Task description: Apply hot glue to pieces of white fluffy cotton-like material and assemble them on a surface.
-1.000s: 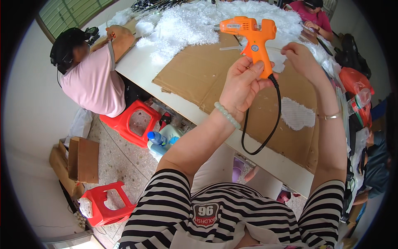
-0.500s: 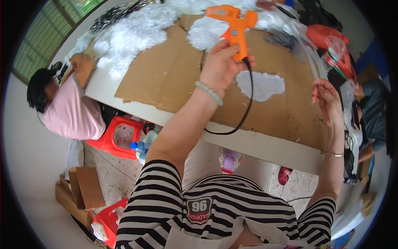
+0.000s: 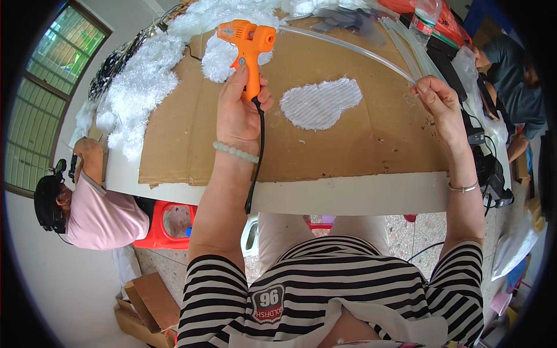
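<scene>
My left hand is wrapped round the handle of an orange glue gun, lifted above the cardboard with its black cord hanging down. In my right hand a long, clear glue stick is pinched near one end. It bends in an arc to the left, its far end close to the back of the glue gun; I cannot tell whether they touch. Between my hands a white, cloud-shaped fabric piece lies flat on the cardboard sheet. Behind the glue gun lies a fluffy white piece.
Fluffy white material is heaped at the far left. More glue sticks lie at the far right, beside a clear bottle and black adapters. A person in pink sits at left, another person at right.
The glue gun has moved left and slightly down in the picture. My right hand has raised the glue stick, which now arches toward the gun's back. The view has also shifted.
</scene>
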### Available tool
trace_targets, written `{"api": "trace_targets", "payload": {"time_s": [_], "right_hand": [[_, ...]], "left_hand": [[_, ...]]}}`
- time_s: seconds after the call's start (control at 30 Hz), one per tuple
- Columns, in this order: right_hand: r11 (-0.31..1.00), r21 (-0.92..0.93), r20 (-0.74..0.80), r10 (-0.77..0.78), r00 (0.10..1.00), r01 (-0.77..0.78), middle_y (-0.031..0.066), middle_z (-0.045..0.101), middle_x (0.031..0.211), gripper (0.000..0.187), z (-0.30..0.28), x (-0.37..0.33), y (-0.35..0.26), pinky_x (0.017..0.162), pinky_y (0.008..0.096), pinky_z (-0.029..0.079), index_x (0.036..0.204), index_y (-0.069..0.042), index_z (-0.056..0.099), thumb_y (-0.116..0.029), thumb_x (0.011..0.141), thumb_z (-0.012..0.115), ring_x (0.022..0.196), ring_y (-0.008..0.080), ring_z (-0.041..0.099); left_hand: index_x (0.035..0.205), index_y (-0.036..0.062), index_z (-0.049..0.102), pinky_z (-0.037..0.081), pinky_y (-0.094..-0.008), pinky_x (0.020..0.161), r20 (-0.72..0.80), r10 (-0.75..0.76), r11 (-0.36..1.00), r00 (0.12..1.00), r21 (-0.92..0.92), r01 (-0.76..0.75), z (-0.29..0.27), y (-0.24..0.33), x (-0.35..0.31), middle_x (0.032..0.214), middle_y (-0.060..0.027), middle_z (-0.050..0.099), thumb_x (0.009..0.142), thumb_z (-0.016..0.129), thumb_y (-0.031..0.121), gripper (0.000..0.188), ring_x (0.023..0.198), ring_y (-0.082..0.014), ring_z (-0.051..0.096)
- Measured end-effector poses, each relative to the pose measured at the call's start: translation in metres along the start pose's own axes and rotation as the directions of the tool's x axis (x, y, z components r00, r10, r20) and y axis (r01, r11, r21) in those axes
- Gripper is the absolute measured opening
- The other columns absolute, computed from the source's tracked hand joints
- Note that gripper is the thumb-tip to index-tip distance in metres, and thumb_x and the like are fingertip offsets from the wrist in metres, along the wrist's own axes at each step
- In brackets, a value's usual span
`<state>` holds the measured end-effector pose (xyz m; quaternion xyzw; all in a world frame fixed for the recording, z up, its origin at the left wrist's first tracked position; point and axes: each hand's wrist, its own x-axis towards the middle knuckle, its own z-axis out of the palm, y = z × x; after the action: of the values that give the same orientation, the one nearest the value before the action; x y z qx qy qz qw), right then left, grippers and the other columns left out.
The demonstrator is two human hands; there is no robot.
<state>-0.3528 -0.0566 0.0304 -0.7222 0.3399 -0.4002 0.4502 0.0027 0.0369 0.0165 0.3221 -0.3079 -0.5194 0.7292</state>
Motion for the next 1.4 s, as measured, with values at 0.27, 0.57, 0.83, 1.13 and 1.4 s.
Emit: {"api": "trace_targets", "payload": {"time_s": [0.27,0.57,0.83,1.13,1.4], "right_hand": [[0.999,-0.038,0.016,-0.012,1.000,0.013,-0.0042,0.059,0.086,0.024,0.010,-0.001,0.002,0.078,0.0225,0.039,0.092,-0.002,0.064,-0.026,0.097,0.060,0.084,0.0061,0.048],[1.000,-0.009,0.000,-0.012,1.000,0.012,-0.0048,0.059,0.085,0.025,0.010,-0.002,0.002,0.078,0.0217,0.039,0.093,-0.003,0.065,-0.027,0.096,0.061,0.085,0.0058,0.049],[1.000,0.014,-0.005,-0.020,1.000,0.020,-0.0051,0.060,0.086,0.024,0.008,-0.002,0.003,0.076,0.0216,0.039,0.094,-0.004,0.066,-0.027,0.096,0.061,0.083,0.0053,0.049],[0.999,0.001,-0.022,-0.033,0.999,0.033,-0.0061,0.058,0.084,0.023,0.008,-0.003,0.002,0.067,0.0200,0.034,0.092,-0.005,0.064,-0.028,0.097,0.060,0.075,0.0030,0.042],[0.998,-0.028,-0.036,-0.062,0.997,0.061,-0.0060,0.056,0.084,0.023,0.012,-0.004,0.006,0.061,0.0185,0.030,0.088,-0.006,0.062,-0.027,0.098,0.057,0.069,0.0019,0.037]], "left_hand": [[0.100,0.0048,0.055,0.038,-0.0291,0.054,-0.061,0.022,1.000,0.998,-0.006,-0.022,0.002,-0.002,0.000,0.081,-0.0055,0.058,0.096,0.057,0.026,0.022,0.061,-0.0137,0.048],[0.102,0.0044,0.055,0.040,-0.0297,0.054,-0.066,0.059,0.997,0.996,0.043,-0.057,0.004,-0.002,-0.001,0.082,-0.0063,0.059,0.096,0.058,0.025,0.021,0.061,-0.0136,0.049],[0.103,0.0060,0.055,0.040,-0.0296,0.054,-0.038,0.092,0.993,0.995,0.082,-0.089,0.003,-0.002,0.000,0.082,-0.0063,0.060,0.095,0.060,0.023,0.019,0.061,-0.0133,0.050],[0.103,0.0061,0.055,0.039,-0.0283,0.055,-0.046,0.105,0.987,0.993,0.127,-0.098,0.005,-0.001,-0.002,0.083,-0.0051,0.059,0.095,0.060,0.025,0.021,0.062,-0.0124,0.049],[0.102,0.0053,0.055,0.038,-0.0265,0.055,-0.063,0.140,0.972,0.988,0.196,-0.125,0.008,-0.001,-0.003,0.084,-0.0039,0.057,0.096,0.058,0.029,0.024,0.065,-0.0114,0.048]]}}
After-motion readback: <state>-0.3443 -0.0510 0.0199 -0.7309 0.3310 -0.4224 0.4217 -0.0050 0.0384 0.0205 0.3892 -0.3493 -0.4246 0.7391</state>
